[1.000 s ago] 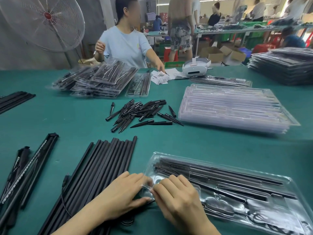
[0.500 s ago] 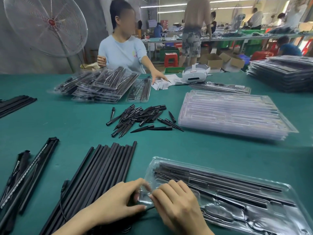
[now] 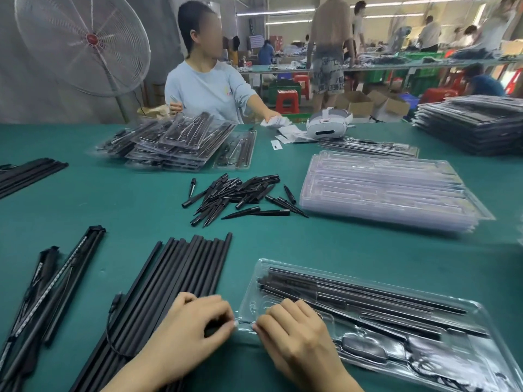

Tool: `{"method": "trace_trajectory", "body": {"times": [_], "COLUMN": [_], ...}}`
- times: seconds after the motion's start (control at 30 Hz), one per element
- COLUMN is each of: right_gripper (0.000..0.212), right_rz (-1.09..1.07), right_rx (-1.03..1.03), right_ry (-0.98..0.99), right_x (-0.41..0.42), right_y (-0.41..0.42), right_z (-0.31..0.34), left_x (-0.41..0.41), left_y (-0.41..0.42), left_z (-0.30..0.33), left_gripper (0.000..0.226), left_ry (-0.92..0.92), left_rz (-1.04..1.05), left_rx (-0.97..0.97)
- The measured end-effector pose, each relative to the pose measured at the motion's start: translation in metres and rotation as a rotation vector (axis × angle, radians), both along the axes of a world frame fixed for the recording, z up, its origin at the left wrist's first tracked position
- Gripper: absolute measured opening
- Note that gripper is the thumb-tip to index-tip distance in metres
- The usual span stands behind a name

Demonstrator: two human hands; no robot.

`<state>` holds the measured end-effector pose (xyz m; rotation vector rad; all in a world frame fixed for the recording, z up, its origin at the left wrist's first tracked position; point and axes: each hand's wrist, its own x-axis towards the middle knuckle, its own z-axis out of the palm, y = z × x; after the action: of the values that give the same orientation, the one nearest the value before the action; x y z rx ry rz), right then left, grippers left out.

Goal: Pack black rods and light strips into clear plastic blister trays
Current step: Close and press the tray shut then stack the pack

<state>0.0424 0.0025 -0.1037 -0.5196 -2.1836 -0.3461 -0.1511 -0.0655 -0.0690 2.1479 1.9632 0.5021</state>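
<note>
Near workbench, seen from the head camera. A clear plastic blister tray (image 3: 441, 315), lid closed, lies on the green table (image 3: 368, 250) at lower right, its long axis running from the near-left corner away to the right. Its moulded channels hold several long black rods (image 3: 353, 290) laid side by side; a dark coiled cable (image 3: 365, 349) fills a rounded pocket nearer the front edge. The left hand (image 3: 189, 335) and the right hand (image 3: 294, 332), fingers curled, meet at the tray's left corner and pinch its thin clear rim between the fingertips.

Just left of the tray, partly under the left hand, a bundle of loose black rods (image 3: 175, 278) lies on the table. Further left lie light strips (image 3: 56, 278) with black ends. Beyond, at centre, is a scattered heap of short pointed black spikes (image 3: 237, 193). To its right stands a stack of empty clear trays (image 3: 387, 190). Filled trays (image 3: 169, 142) are piled at the far side, before a seated person in a pale blue shirt (image 3: 206, 89); another dark stack (image 3: 469, 123) rises at far right.
</note>
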Motion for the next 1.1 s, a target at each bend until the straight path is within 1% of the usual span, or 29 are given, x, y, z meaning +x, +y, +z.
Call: {"method": "trace_trajectory", "body": {"times": [0.07,0.17,0.23,0.27,0.33,0.4,0.57,0.67,0.77,0.87,0.93,0.97,1.0,1.07,1.1], "right_gripper": [0.024,0.024,0.024,0.023,0.019,0.015,0.025,0.018,0.009,0.005,0.01,0.014,0.016,0.014,0.013], "right_rz": [-0.003,0.009,0.026,0.033,0.05,0.072,0.104,0.108,0.098,0.07,0.062,0.061,0.057,0.049,0.046], "right_rx": [0.01,0.02,0.017,0.006,-0.034,-0.065,-0.14,-0.187,-0.247,-0.269,-0.262,-0.258,-0.254,-0.248,-0.258], "right_ry": [-0.002,-0.018,-0.039,-0.044,-0.035,-0.048,-0.076,-0.115,-0.195,-0.233,-0.228,-0.225,-0.225,-0.228,-0.226], "right_x": [0.0,0.002,0.003,0.002,0.001,0.002,0.003,0.003,0.004,0.003,0.002,0.001,0.001,0.001,0.001], "right_y": [-0.001,-0.002,-0.001,-0.001,-0.001,-0.001,-0.001,-0.002,-0.005,-0.007,-0.008,-0.009,-0.01,-0.011,-0.012], "right_z": [0.0,-0.002,-0.005,-0.005,-0.007,-0.008,-0.009,-0.01,-0.007,-0.006,-0.005,-0.005,-0.004,-0.004,-0.005], "left_x": [-0.001,0.002,0.002,0.001,-0.003,-0.004,-0.003,-0.003,-0.002,-0.002,0.0,0.003,0.006,0.016,0.019], "left_y": [0.007,0.013,0.016,0.016,0.017,0.017,0.01,0.009,0.009,0.016,0.026,0.032,0.039,0.051,0.057], "left_z": [-0.001,-0.008,-0.01,-0.009,-0.005,-0.003,-0.007,-0.008,-0.007,-0.001,0.004,0.006,0.007,0.004,0.001], "left_gripper": [0.018,0.012,0.003,0.005,0.017,0.022,0.018,0.015,0.013,0.018,0.017,0.012,0.008,0.016,0.018], "left_ry": [-0.005,-0.004,-0.08,-0.118,-0.161,-0.16,-0.035,0.011,-0.046,-0.17,-0.187,-0.162,-0.108,0.032,0.061], "left_rz": [0.038,0.048,0.067,0.067,0.038,0.009,0.022,0.043,0.063,0.091,0.149,0.18,0.201,0.207,0.195], "left_rx": [0.018,-0.03,-0.06,-0.082,-0.144,-0.183,-0.139,-0.123,-0.141,-0.061,-0.033,-0.071,-0.148,-0.346,-0.43]}}
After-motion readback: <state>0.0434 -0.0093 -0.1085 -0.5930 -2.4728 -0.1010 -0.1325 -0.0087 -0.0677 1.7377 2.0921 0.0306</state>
